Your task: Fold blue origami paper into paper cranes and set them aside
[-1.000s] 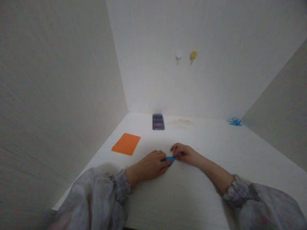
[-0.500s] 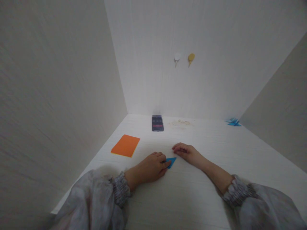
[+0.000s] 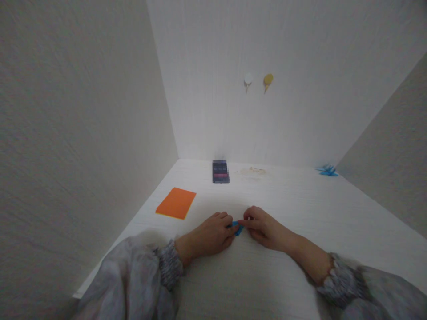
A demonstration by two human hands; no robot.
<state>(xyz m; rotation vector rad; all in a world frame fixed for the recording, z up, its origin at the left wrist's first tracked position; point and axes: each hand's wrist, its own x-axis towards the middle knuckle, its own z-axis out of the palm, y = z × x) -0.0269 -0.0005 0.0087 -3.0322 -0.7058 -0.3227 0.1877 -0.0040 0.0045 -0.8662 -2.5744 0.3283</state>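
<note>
A small folded piece of blue paper (image 3: 237,230) lies on the white table between my hands, mostly covered by fingers. My left hand (image 3: 215,233) is closed on its left side, thumb and fingers pressing it. From the right, my right hand (image 3: 267,229) reaches in, its fingers curled and the index fingertip on the paper's right part. Whether the right fingers pinch an edge or only press on it is hard to make out.
To the left lie orange paper squares (image 3: 176,203). A dark blurred phone-like object (image 3: 220,172) sits near the back wall. Folded blue paper pieces (image 3: 328,170) are in the far right corner. White (image 3: 247,79) and yellow (image 3: 268,80) hooks are on the wall.
My right hand has come down and left onto the blue paper, from just beyond its right tip. My left hand has stayed on the paper. The view has shifted slightly.
</note>
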